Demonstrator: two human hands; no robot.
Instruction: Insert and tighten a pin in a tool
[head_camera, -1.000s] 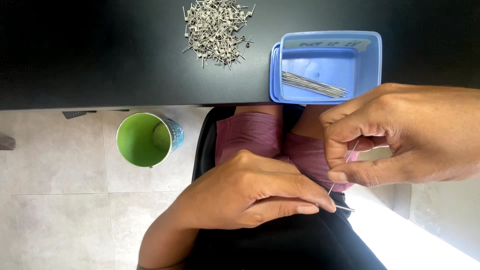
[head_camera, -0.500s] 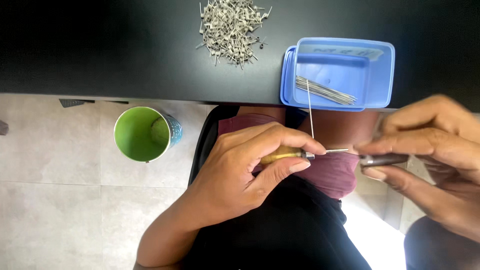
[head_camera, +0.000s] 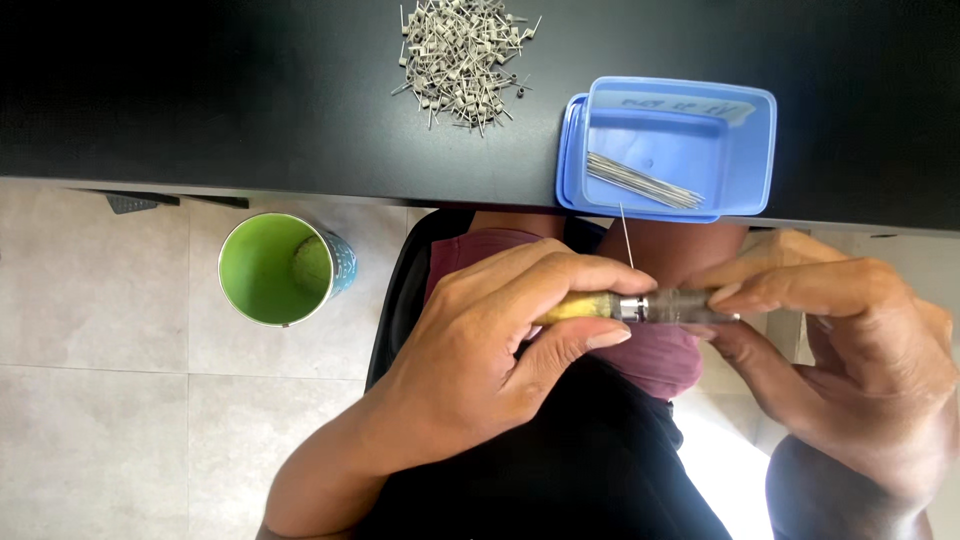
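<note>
Our left hand (head_camera: 480, 360) had closed its grip around a small yellow-handled tool with a metal collar (head_camera: 600, 306), below the blue plastic box (head_camera: 745, 120). Our right hand (head_camera: 850, 350) pinched the tool's clear tip; a thin wire (head_camera: 626, 235) rose from it.

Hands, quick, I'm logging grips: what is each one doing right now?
Left hand: closed on the tool's yellow handle.
Right hand: closed on the tool's clear end.

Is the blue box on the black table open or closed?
Open. The blue box has no lid on top; thin metal wires lie visible inside. What looks like its lid sits under it.
</note>
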